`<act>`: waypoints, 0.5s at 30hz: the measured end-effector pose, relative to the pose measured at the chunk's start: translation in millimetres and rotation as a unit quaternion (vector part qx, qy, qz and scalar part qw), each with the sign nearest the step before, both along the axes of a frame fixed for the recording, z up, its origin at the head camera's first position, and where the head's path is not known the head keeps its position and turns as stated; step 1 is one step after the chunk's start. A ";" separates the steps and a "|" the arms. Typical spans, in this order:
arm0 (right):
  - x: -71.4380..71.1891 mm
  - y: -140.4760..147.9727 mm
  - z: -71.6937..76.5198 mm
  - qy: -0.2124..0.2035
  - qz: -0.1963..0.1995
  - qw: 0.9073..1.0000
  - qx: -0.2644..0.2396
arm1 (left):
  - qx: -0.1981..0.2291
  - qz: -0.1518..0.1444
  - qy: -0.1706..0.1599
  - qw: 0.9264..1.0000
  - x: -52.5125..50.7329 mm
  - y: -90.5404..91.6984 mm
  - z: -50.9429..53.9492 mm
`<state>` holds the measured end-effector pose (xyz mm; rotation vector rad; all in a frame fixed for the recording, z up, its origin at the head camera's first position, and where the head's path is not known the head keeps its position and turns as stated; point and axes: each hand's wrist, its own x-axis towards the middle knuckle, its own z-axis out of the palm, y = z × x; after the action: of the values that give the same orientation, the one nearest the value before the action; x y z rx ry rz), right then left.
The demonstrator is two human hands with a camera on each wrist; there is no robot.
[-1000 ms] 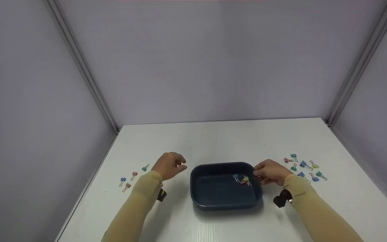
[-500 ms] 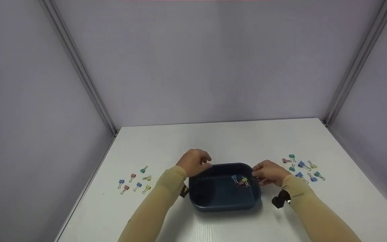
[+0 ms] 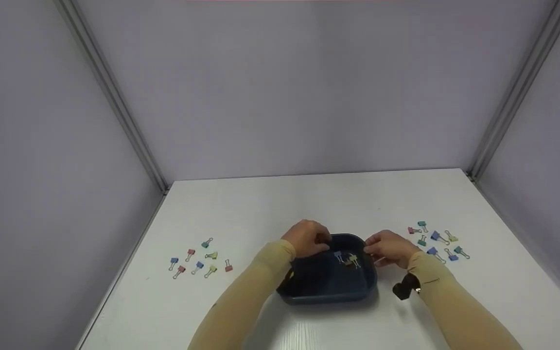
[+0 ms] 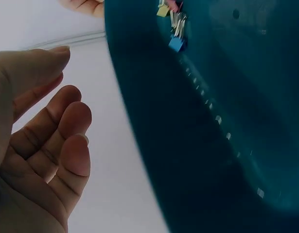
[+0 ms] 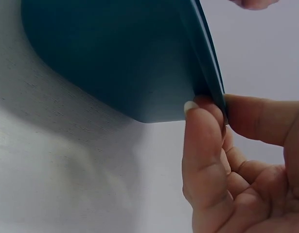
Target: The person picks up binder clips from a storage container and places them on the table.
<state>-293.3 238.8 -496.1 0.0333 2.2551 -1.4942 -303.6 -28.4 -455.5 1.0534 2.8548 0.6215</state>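
My right hand (image 3: pixel 391 249) pinches the right rim of a dark blue rectangular tray (image 3: pixel 326 297); in the right wrist view its thumb and finger (image 5: pixel 205 141) grip either side of the tray wall (image 5: pixel 139 63). My left hand (image 3: pixel 306 238) hovers by the tray's back rim in the head view, fingers loosely bent. No object shows in that hand (image 4: pixel 47 141) in the left wrist view, though the index finger is partly hidden behind the thumb. Inside the tray, near its right end, lie a blue binder clip (image 4: pixel 177 43), a yellow one (image 4: pixel 163 10) and a red one (image 4: pixel 173 6).
Several coloured binder clips, including a red one (image 3: pixel 228 268), lie scattered on the white table (image 3: pixel 280 199) to the left. Several more, including a green one (image 3: pixel 461 251), lie to the right. Grey-white panels (image 3: pixel 280 87) enclose the back and sides.
My left hand has travelled right, from beside the tray to its back rim. More binder clips at the left are now uncovered by the arm. The right hand keeps its place on the rim.
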 end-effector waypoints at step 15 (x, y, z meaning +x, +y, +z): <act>9.3 5.5 3.5 -0.005 0.000 1.000 -0.001 | -0.084 -0.060 -0.037 0.994 -4.8 47.3 -36.9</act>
<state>-284.0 244.3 -492.5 0.0411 2.2465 -1.4928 -308.5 18.9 -492.4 1.1367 2.7001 0.3953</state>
